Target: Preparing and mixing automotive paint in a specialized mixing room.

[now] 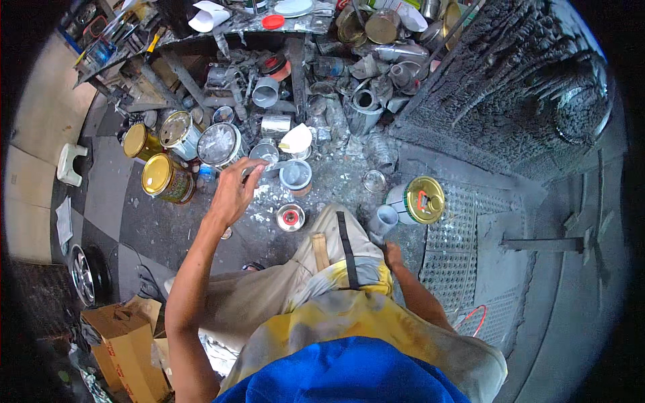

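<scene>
My left hand [235, 193] reaches over the floor with fingers pinched on a thin pale stick [271, 165]. Its far end is at the rim of a translucent plastic cup [295, 174] holding greyish liquid. Beside my right knee, my right hand [393, 255] is closed around what looks like a spray gun with a grey cup [383, 219] on top; its body is mostly hidden. Just beyond that cup stands a paint can with a gold lid [425, 200]. A small round tin with a red cap [291, 217] sits on the floor between my hands.
Several paint cans [218, 144] and gold-lidded tins [157, 174] stand at the left. A cluttered bench [248, 25] crosses the back. A paint-crusted panel [497, 87] rises at the right, above a perforated mat [451, 248]. A cardboard box [127, 342] and a wheel [87, 275] lie lower left.
</scene>
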Demonstrator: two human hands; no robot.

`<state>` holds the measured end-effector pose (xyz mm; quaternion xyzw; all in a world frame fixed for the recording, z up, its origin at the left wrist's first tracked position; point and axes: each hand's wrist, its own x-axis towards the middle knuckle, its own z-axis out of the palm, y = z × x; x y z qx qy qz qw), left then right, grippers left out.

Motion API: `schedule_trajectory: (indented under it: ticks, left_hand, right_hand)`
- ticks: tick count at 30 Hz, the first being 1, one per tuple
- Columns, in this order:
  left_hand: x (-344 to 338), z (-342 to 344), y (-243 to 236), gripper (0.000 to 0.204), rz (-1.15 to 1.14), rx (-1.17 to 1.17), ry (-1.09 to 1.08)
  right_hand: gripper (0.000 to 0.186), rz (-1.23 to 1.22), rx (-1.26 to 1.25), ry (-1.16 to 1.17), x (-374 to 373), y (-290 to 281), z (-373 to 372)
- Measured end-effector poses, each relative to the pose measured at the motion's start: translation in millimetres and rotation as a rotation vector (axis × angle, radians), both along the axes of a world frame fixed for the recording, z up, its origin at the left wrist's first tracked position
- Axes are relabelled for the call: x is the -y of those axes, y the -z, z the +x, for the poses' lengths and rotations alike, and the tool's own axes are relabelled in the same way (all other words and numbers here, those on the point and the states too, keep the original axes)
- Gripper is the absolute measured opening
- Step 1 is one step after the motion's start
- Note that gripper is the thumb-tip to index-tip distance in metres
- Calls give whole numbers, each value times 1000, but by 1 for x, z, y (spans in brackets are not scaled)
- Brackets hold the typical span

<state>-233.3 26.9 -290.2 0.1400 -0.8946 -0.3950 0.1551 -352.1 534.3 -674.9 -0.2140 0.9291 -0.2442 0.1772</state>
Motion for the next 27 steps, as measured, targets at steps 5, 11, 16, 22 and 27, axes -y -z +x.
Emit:
schedule_trajectory:
  ticks: [5, 11, 16, 22, 27]
  left_hand:
    - [-1, 11, 2, 22, 58, -5, -43]
    - [-3, -1, 14, 24, 113, 39, -63]
    - [3, 6, 38, 32, 163, 42, -130]
    - [9, 1, 69, 32, 198, 82, -135]
    - [13, 10, 78, 34, 261, 88, -131]
  right_hand:
    - [34, 14, 134, -83, -67, -19, 56]
    - [31, 3, 36, -8, -89, -51, 68]
    - [59, 270, -136, -59, -32, -189, -33]
    - [109, 310, -297, -38, 35, -249, -130]
    - [107, 308, -185, -141, 17, -232, -167]
